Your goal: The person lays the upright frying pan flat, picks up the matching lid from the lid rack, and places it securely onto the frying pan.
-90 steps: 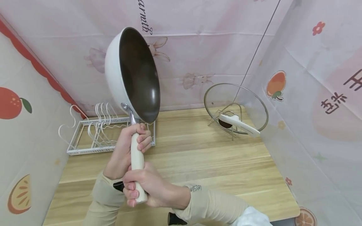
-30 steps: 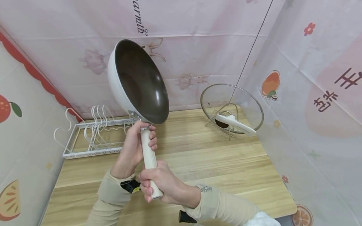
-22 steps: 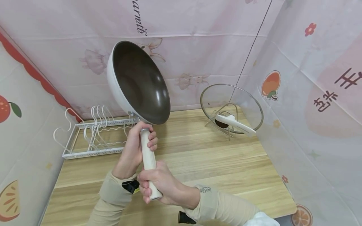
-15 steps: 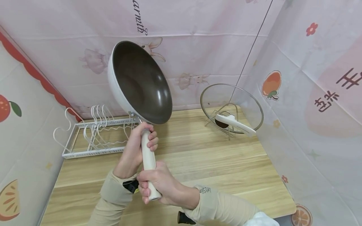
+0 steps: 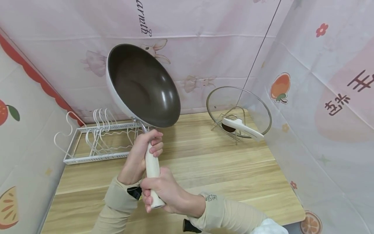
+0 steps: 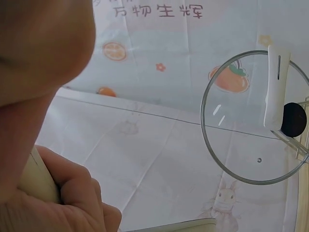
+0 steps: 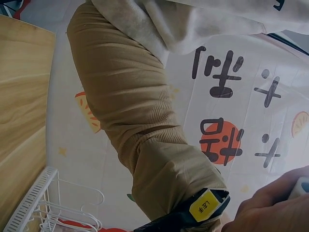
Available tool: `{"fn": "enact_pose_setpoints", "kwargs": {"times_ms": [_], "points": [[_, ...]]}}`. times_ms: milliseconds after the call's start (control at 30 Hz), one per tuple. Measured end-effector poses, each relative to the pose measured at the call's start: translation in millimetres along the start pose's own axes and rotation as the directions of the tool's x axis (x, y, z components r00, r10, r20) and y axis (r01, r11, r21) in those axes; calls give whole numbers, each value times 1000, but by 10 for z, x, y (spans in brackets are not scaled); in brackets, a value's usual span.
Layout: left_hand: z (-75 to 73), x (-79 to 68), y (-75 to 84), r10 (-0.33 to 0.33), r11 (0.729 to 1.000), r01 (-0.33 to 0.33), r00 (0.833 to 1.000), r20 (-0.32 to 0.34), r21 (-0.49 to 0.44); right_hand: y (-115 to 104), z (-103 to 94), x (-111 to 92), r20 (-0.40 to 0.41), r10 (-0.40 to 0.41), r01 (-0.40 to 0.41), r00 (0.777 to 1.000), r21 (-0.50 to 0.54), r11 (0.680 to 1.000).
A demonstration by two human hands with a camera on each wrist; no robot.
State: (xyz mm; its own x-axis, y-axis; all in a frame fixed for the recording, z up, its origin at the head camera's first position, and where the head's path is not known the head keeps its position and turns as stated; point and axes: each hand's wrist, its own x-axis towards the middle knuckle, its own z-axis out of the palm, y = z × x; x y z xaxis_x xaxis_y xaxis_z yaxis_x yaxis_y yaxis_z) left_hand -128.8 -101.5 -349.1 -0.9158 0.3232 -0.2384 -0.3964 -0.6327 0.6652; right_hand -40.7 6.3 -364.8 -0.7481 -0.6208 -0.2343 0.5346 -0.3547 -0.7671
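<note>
A deep frying pan [image 5: 143, 87] with a dark inside and white outside is held up over the table, tilted, its inside facing me. Its cream handle [image 5: 152, 165] points down towards me. My left hand [image 5: 140, 156] grips the handle's upper part, just below the metal neck, and its curled fingers [image 6: 72, 193] show in the left wrist view. Lower down, my right hand [image 5: 163, 191] wraps round the handle close to its end. In the right wrist view, only part of the right hand [image 7: 275, 205] shows at the lower right corner.
On the left of the wooden table [image 5: 204, 172] stands a white wire dish rack [image 5: 96, 158], partly behind the pan. A glass lid [image 5: 213, 107] with a white handle leans on a small wire stand [image 5: 236, 139] at the back right. Printed cloth walls [image 5: 204, 26] enclose the table.
Compared with three seconds ago, the pan is lower and turned so more of its inside faces me. Both hands have shifted right with the handle, keeping their grip. Rack and lid stay put.
</note>
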Motion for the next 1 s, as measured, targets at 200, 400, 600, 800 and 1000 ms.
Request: {"fn": "enact_pose_setpoints", "kwargs": {"times_ms": [200, 400, 600, 800, 1000], "points": [[12, 4, 4, 1, 1000, -1, 1000, -7, 18, 7, 17, -5, -6, -18, 18, 1000, 7, 1000], [3, 8, 8, 2, 1000, -2, 1000, 15, -1, 0, 28, -4, -8, -35, 35, 999, 0, 999], [-14, 19, 13, -19, 999, 21, 999, 48, -39, -7, 30, -7, -9, -41, 41, 999, -1, 999], [-45, 16, 3, -37, 997, 42, 997, 68, -71, 7, 35, -9, -20, -47, 47, 999, -8, 999], [-79, 18, -11, -41, 992, 52, 995, 91, -117, 26, 35, -3, -23, -61, 61, 998, -20, 998]]}}
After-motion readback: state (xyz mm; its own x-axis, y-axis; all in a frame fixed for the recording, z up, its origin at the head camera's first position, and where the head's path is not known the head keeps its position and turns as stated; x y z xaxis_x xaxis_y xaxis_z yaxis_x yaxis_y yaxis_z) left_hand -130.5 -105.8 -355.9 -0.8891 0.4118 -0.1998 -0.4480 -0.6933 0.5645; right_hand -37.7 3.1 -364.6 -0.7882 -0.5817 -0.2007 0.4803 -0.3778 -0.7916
